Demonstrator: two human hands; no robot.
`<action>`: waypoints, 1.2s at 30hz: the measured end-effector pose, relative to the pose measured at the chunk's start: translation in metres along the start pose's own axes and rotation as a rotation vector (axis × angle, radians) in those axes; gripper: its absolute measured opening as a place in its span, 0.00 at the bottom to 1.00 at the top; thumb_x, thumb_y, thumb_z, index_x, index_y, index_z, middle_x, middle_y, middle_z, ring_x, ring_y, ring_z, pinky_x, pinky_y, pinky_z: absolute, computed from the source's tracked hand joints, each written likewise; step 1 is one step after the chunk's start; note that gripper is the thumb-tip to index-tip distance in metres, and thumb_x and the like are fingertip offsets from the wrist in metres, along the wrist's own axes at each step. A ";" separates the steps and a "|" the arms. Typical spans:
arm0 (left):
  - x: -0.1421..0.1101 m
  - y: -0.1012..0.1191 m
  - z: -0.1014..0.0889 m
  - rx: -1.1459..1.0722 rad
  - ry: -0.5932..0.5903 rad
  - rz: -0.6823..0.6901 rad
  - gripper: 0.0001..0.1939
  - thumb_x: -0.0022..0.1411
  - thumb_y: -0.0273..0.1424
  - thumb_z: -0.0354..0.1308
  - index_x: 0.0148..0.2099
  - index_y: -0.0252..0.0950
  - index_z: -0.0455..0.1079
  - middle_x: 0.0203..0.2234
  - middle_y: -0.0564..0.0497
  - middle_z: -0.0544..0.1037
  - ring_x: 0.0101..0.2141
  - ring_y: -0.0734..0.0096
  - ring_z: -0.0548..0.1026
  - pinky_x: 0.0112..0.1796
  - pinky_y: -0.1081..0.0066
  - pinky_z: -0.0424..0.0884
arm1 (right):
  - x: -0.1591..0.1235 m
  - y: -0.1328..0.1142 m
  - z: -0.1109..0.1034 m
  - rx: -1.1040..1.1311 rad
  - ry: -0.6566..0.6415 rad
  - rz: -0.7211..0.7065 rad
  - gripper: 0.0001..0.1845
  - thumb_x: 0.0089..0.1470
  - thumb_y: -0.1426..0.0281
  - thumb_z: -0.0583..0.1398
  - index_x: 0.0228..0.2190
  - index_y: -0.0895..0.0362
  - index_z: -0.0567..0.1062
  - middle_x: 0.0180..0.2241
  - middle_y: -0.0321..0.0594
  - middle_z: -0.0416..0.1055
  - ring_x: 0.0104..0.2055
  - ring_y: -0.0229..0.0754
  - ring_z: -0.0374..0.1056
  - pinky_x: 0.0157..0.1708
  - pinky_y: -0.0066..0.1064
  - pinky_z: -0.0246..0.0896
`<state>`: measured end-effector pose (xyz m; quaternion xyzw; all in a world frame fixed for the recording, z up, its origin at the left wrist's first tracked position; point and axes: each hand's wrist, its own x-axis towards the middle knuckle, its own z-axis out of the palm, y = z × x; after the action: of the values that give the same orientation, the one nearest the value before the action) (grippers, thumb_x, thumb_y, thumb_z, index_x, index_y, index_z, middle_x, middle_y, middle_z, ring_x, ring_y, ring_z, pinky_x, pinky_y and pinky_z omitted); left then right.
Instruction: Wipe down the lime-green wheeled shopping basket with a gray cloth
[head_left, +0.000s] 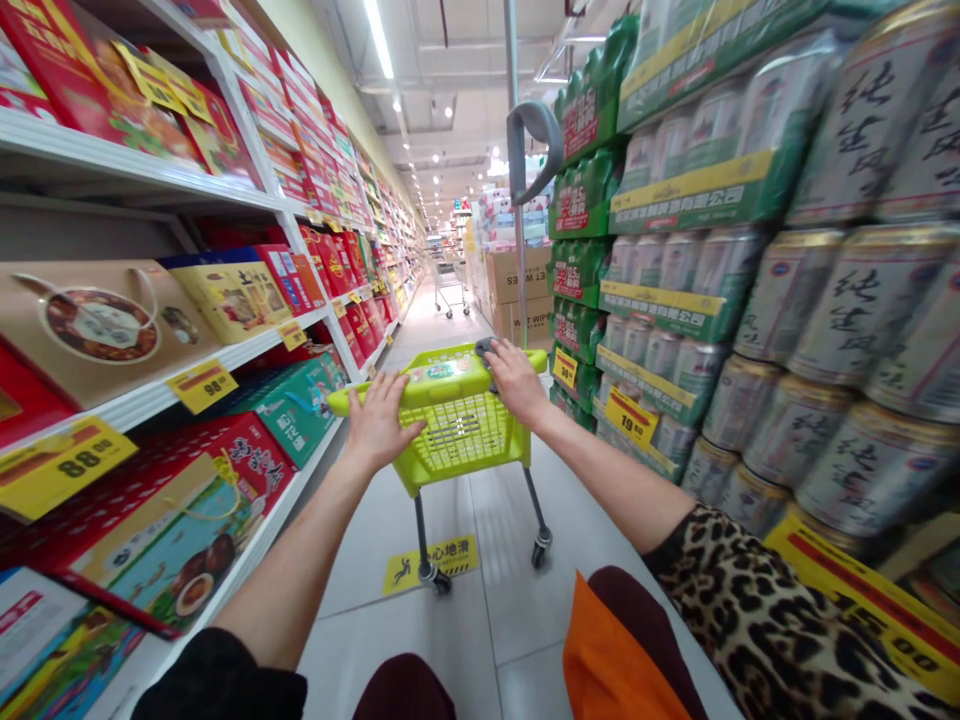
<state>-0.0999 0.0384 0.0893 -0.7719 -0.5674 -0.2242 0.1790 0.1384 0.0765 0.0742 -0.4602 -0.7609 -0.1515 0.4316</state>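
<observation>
A lime-green shopping cart (461, 435) stands before me, with a plastic basket and dark legs on casters. My left hand (381, 418) wraps over the left part of its handle bar (450, 385), thumb on the near side. On the bar's right part lies my right hand (517, 380), closed on a small grey cloth (486, 350) that shows beside its fingers. A thin upright pole with a grey loop grip (534, 152) rises behind the cart's right end; where its foot stands is hidden.
Shelves (225, 375) of boxed goods with yellow price tags line the left. Stacked beer cans (847, 300) and green packs (581, 215) rise close on the right. Cartons (514, 275) and another cart (451, 285) stand farther along the aisle. A yellow floor sticker (401, 570) lies beneath.
</observation>
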 end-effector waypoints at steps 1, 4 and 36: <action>0.000 0.000 -0.001 0.012 -0.002 -0.018 0.36 0.51 0.39 0.57 0.61 0.38 0.53 0.60 0.40 0.58 0.61 0.50 0.51 0.57 0.42 0.43 | -0.001 0.011 -0.005 0.001 0.013 0.037 0.20 0.57 0.78 0.48 0.49 0.59 0.70 0.56 0.48 0.62 0.62 0.46 0.50 0.59 0.48 0.48; 0.000 0.003 0.000 0.015 -0.009 -0.047 0.36 0.51 0.39 0.57 0.61 0.39 0.53 0.60 0.41 0.59 0.61 0.49 0.52 0.57 0.41 0.43 | 0.002 0.025 -0.011 0.011 0.040 0.132 0.19 0.56 0.77 0.48 0.48 0.61 0.70 0.55 0.51 0.62 0.61 0.48 0.53 0.58 0.48 0.49; -0.014 0.008 -0.006 0.112 0.005 -0.067 0.36 0.50 0.33 0.56 0.60 0.29 0.53 0.61 0.38 0.56 0.62 0.48 0.48 0.58 0.46 0.47 | 0.014 -0.046 0.024 -0.047 -0.070 -0.140 0.19 0.58 0.77 0.49 0.50 0.60 0.69 0.58 0.48 0.59 0.63 0.47 0.47 0.60 0.47 0.43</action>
<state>-0.0970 0.0224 0.0864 -0.7406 -0.6042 -0.1999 0.2156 0.0847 0.0747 0.0794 -0.4209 -0.8020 -0.1829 0.3823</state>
